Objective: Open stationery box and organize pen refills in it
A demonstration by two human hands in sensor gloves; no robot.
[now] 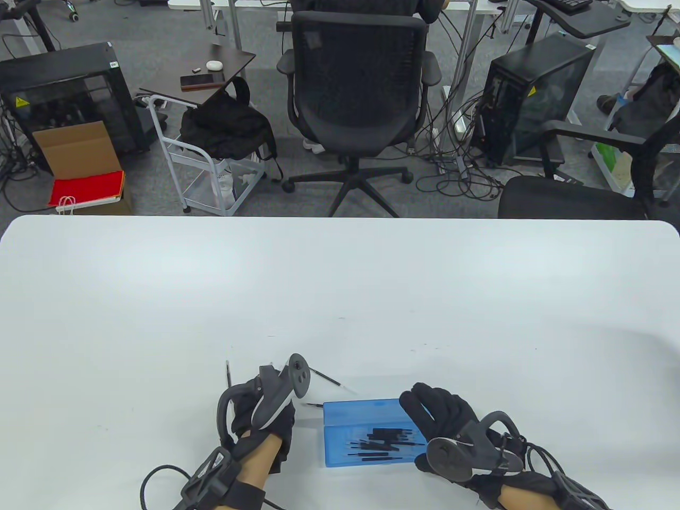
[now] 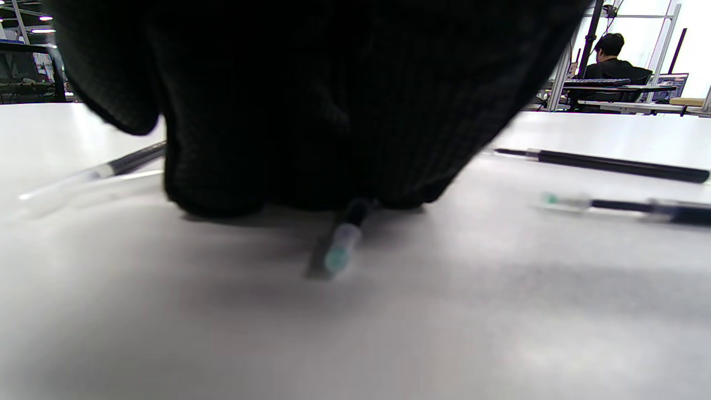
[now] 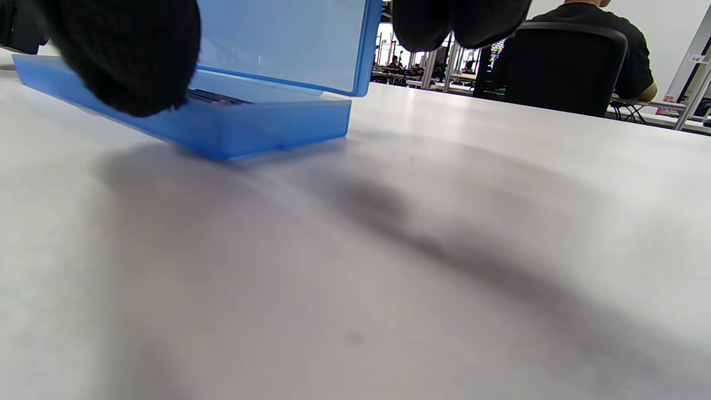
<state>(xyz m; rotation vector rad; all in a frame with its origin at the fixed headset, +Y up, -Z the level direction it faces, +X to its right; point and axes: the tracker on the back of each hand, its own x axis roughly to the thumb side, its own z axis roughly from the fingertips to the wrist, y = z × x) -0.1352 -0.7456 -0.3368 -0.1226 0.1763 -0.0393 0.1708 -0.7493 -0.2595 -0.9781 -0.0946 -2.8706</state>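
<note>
The blue translucent stationery box (image 1: pixel 340 451) lies near the table's front edge with its lid (image 3: pixel 289 39) raised. Several black pen refills (image 1: pixel 382 443) lie inside it. My right hand (image 1: pixel 427 417) is at the box's right end, thumb (image 3: pixel 128 61) in front of the base and fingers (image 3: pixel 461 22) at the lid's edge, holding the lid up. My left hand (image 1: pixel 263 406) is left of the box, fingers curled down onto the table over one refill (image 2: pixel 344 239), whose clear tip sticks out beneath them. Loose refills (image 1: pixel 326 377) lie beside that hand.
More loose refills lie on the white table (image 1: pixel 340 287): one left of my left hand (image 1: pixel 228 374), a short one by the box (image 1: pixel 313 405), two seen in the left wrist view (image 2: pixel 600 164) (image 2: pixel 627 208). Office chairs (image 1: pixel 361 79) stand beyond the far edge.
</note>
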